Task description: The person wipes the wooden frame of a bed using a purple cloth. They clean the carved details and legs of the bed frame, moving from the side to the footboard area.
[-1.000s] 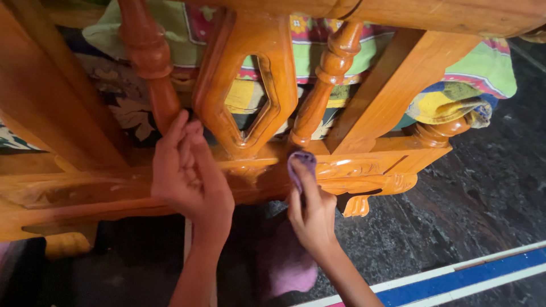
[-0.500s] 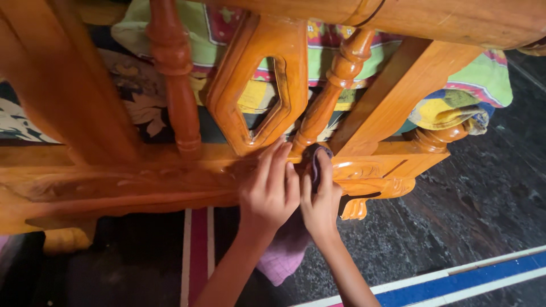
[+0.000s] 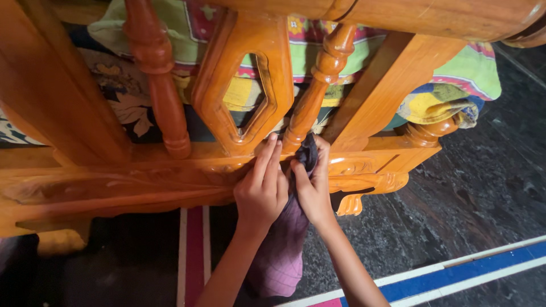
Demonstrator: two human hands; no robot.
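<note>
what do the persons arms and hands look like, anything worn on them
Both forearms are bare as far as the view shows: no sleeves, gloves, watch or bangles. The left hand and the right hand are slim, with long fingers and short nails, and no rings can be made out. The arms are slender and enter from the bottom edge of the picture.
</note>
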